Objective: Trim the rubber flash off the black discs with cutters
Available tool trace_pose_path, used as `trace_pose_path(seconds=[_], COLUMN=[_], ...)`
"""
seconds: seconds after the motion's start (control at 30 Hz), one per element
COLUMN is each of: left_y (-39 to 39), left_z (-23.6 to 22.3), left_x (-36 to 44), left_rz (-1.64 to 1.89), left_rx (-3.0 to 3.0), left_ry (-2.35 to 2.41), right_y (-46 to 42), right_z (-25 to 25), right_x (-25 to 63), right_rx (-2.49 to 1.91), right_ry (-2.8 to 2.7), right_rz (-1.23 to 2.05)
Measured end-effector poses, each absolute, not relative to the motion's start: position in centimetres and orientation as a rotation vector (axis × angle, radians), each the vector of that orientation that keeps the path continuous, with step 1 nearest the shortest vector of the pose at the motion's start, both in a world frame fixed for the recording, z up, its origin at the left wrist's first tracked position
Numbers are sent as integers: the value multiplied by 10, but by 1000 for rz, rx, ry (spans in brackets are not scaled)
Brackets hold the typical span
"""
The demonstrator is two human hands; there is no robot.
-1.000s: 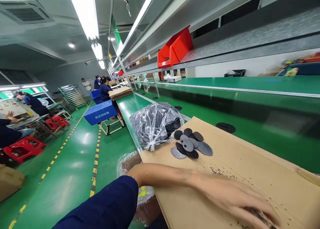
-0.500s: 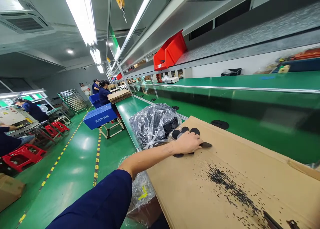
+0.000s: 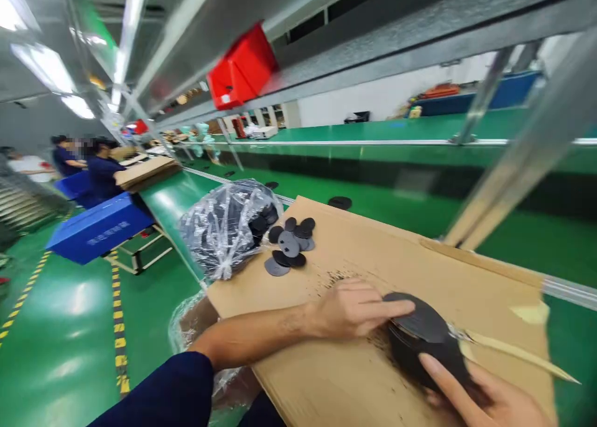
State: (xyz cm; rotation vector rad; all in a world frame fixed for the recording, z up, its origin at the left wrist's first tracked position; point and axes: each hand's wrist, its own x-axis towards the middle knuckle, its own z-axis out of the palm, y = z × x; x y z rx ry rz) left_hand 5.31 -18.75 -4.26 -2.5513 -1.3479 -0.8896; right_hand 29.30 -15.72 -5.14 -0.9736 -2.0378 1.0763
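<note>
My left hand [image 3: 357,307] is over the cardboard, its index finger stretched across the top of a flat black disc [image 3: 424,320]. Its other fingers are curled, and the disc's edge is pinched there. My right hand [image 3: 489,390] grips a darker black rounded piece [image 3: 422,355] directly under the disc, thumb on its near side. Motion blurs both pieces. A thin, pale pointed strip [image 3: 522,351] sticks out to the right beyond them; its kind is unclear. Small black bits [image 3: 338,278] are scattered on the cardboard sheet [image 3: 289,327], partly hidden by my left hand.
A loose pile of black and grey discs [image 3: 289,245] lies beside a clear plastic bag [image 3: 219,228] of more discs. Above hangs a red bin [image 3: 242,69] on the shelf. A metal post [image 3: 522,141] rises at right. Blue crates [image 3: 100,228] and people stand left.
My left hand has gone from the disc pile to the right, bringing a disc over the piece in my right hand. My right hand has come into view. The camera has turned right.
</note>
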Motion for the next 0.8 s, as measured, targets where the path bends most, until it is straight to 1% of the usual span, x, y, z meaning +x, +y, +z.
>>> trace_pose_path(seconds=[0.07, 0.13, 0.23, 0.33, 0.6, 0.8], left_y=[-196, -204, -211, -218, -228, -230], left_z=[-51, -53, -49, -45, -46, -43], left_x=[63, 65, 63, 64, 64, 63], left_rz=[-1084, -1338, -1583, -1721, -1917, -1760], left_rx=[-2628, -2677, -2621, -2562, -2434, -2621], left_ry=[-1228, -1100, -1232, -1404, -1597, -1677], right_y=[-171, -181, -191, -197, -198, -193], right_z=[-37, -27, -22, -21, -20, -20], right_x=[290, 285, 283, 284, 287, 289], right_rx=[-1010, -1031, -1053, -1079, -1127, -1122], right_ry=[-2027, -2020, -2018, -2034, -2026, -1997], right_rz=[1266, 1357, 1423, 1446, 1485, 1436])
